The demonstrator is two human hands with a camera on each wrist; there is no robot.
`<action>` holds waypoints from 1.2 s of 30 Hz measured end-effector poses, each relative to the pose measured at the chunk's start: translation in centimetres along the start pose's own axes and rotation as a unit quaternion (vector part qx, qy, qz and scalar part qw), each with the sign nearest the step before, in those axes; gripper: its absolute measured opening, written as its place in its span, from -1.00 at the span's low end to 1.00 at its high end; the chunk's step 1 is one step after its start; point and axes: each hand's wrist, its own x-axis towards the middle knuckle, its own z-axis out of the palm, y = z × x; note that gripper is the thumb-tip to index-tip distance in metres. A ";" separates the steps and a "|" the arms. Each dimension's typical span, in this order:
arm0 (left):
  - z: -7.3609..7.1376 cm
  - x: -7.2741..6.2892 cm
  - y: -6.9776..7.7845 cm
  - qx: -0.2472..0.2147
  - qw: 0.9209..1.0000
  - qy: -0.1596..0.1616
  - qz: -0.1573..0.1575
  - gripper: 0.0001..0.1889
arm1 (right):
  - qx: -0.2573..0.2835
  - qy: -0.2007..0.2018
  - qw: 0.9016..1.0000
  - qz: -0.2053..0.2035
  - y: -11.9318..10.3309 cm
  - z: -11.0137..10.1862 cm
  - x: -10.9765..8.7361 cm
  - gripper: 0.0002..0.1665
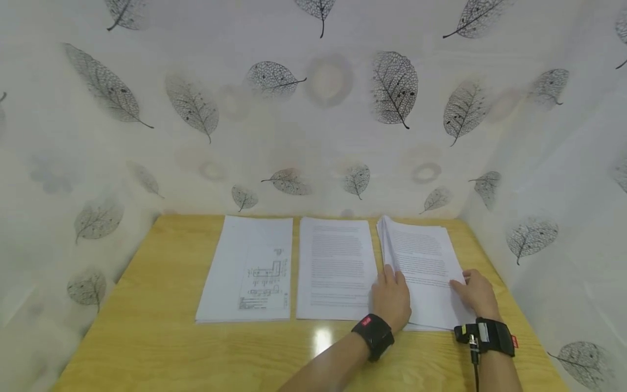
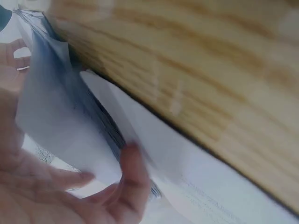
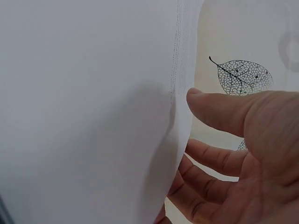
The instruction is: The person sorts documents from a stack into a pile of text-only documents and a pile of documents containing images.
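The right-hand stack of printed paper [image 1: 423,261] lies on the table with its left side lifted and bowed into a fold near the top. At its left edge my left hand [image 1: 392,296] holds the raised sheets. In the left wrist view, a bent finger [image 2: 133,163] of it reaches into the gap between the lifted sheets [image 2: 70,107] and the paper below. My right hand [image 1: 477,294] grips the right edge of the stack. The right wrist view shows its thumb [image 3: 219,109] at the edge of the paper [image 3: 93,102], with the other fingertips partly hidden behind it.
Beside it lies a middle stack of text pages [image 1: 335,269], close to my left hand. Farther left is a stack topped by a technical drawing [image 1: 264,280]. All lie on a yellow wood-grain table [image 1: 161,272], with a leaf-patterned curtain [image 1: 313,136] behind and at both sides.
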 end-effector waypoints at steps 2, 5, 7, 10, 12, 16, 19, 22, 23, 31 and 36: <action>0.0 0.2 0.0 -0.010 1.000 0.006 0.001 -0.62 | 0.003 0.005 1.000 0.006 0.1 0.1 0.1 -0.28; -0.2 0.4 0.1 -0.056 0.998 -0.004 -0.009 -0.71 | 0.006 0.013 1.000 0.003 0.3 0.3 0.2 -0.31; -0.4 0.4 0.2 -0.098 0.995 -0.011 -0.015 -0.69 | 0.005 0.021 1.000 -0.002 0.5 0.4 0.2 -0.33; -0.9 0.5 0.2 -0.176 0.984 -0.004 -0.020 -0.76 | 0.005 0.033 0.999 -0.011 0.7 0.7 0.0 -0.36; -1.3 0.6 0.0 -0.223 0.975 0.008 -0.017 -0.83 | 0.009 0.040 0.999 -0.012 0.7 0.7 -0.1 -0.40; -2.5 1.2 -0.5 -0.339 0.940 -0.016 -0.029 -0.87 | 0.022 0.059 0.998 -0.018 0.3 0.7 -0.2 -0.50; -3.2 1.6 -1.0 -0.425 0.901 -0.067 -0.062 -0.76 | 0.032 0.070 0.997 -0.023 0.1 0.6 -0.2 -0.54; -3.5 1.8 -1.6 -0.486 0.864 -0.086 -0.100 -0.59 | 0.048 0.068 0.996 -0.027 0.0 0.6 -0.1 -0.50; -3.5 1.8 -1.9 -0.499 0.856 -0.085 -0.110 -0.55 | 0.062 0.061 0.996 -0.022 0.0 0.6 -0.2 -0.47; -3.8 2.1 -4.7 -0.543 0.828 -0.045 -0.132 -0.52 | 0.151 -0.048 0.987 -0.012 -0.7 0.1 -0.8 -0.11; -4.2 2.2 -6.0 -0.609 0.773 -0.056 -0.171 -0.51 | 0.179 -0.072 0.980 -0.039 -1.9 0.8 -1.2 -0.08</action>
